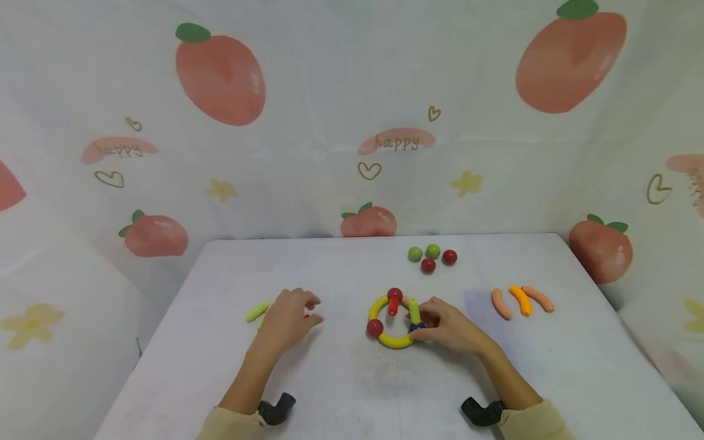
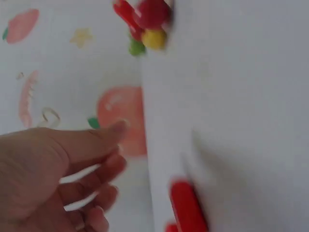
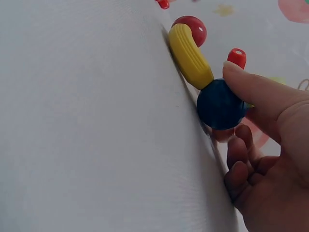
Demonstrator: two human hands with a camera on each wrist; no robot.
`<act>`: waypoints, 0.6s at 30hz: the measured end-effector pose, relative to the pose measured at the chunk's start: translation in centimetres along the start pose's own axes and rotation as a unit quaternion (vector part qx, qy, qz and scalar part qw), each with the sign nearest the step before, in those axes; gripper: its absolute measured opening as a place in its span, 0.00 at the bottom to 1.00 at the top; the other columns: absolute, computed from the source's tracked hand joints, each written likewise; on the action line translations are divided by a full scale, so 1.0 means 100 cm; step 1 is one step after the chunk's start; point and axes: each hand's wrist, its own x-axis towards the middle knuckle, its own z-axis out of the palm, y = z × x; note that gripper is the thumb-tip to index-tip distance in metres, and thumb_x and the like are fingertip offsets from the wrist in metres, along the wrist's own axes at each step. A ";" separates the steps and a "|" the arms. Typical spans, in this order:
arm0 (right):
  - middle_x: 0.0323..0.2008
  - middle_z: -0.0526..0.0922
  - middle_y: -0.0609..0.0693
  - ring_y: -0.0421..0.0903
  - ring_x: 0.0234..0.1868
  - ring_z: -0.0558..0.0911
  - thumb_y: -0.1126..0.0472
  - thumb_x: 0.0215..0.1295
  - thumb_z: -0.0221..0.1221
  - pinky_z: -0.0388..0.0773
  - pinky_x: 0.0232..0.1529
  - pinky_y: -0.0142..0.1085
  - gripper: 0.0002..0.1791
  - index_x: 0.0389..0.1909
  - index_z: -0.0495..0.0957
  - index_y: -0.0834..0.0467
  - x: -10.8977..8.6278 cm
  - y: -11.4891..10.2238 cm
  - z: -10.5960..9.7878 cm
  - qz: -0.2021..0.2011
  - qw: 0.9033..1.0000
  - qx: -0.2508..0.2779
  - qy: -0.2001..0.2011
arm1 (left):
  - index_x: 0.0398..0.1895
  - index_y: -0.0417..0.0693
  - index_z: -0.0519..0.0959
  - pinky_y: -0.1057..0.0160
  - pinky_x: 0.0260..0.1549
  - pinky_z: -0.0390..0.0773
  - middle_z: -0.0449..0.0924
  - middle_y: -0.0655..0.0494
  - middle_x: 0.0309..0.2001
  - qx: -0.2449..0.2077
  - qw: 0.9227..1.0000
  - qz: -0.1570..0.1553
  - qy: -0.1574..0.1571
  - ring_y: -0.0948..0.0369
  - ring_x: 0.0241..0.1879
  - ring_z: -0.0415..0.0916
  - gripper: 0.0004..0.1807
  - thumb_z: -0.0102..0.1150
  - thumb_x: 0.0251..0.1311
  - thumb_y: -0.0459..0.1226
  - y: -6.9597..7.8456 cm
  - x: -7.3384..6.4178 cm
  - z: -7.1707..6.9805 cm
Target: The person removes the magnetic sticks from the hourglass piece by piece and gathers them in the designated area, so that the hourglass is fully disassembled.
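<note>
My right hand [image 1: 448,327] pinches a dark blue ball [image 3: 221,104], with the thumb on its top side. The ball sits at the right of a ring built from curved yellow sticks [image 3: 189,55], dark red balls [image 1: 375,328] and a salmon piece partly hidden at the back. A yellow-green stick [image 1: 414,311] rises from the blue ball, and a red stick [image 1: 393,306] from the back red ball. To the left, my left hand [image 1: 286,319] hovers with loosely bent fingers and nothing between them. Red sticks [image 2: 187,205] lie close to it, mostly hidden in the head view.
Yellow-green sticks [image 1: 256,311] lie left of the left hand. Two green balls [image 1: 415,254] and two red balls [image 1: 450,257] rest toward the back. At the right are two salmon curved sticks [image 1: 501,304] and an orange one [image 1: 520,300]. A printed cloth [image 1: 308,153] hangs behind the table.
</note>
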 end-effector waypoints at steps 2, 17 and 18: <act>0.39 0.75 0.48 0.41 0.42 0.74 0.48 0.63 0.70 0.73 0.38 0.28 0.16 0.48 0.83 0.49 -0.001 0.002 0.000 0.000 1.000 0.009 -0.003 | 0.52 0.54 0.85 0.60 0.44 0.81 0.85 0.57 0.44 -0.044 0.999 0.030 0.001 0.59 0.45 0.74 0.17 0.72 0.60 0.45 0.023 0.007 0.003; 0.38 0.76 0.46 0.37 0.38 0.73 0.50 0.62 0.70 0.71 0.39 0.28 0.10 0.42 0.84 0.48 -0.001 0.006 -0.001 -0.017 0.999 0.027 -0.005 | 0.50 0.59 0.88 0.70 0.43 0.75 0.87 0.68 0.43 -0.076 0.978 0.177 -0.086 0.67 0.44 0.71 0.16 0.72 0.59 0.49 0.130 0.043 0.055; 0.38 0.75 0.46 0.37 0.38 0.73 0.50 0.62 0.70 0.71 0.38 0.28 0.11 0.42 0.84 0.48 -0.001 0.006 -0.001 -0.014 1.000 0.026 -0.005 | 0.48 0.60 0.88 0.70 0.42 0.74 0.87 0.68 0.42 -0.074 0.978 0.177 -0.082 0.67 0.43 0.71 0.14 0.72 0.60 0.48 0.130 0.043 0.056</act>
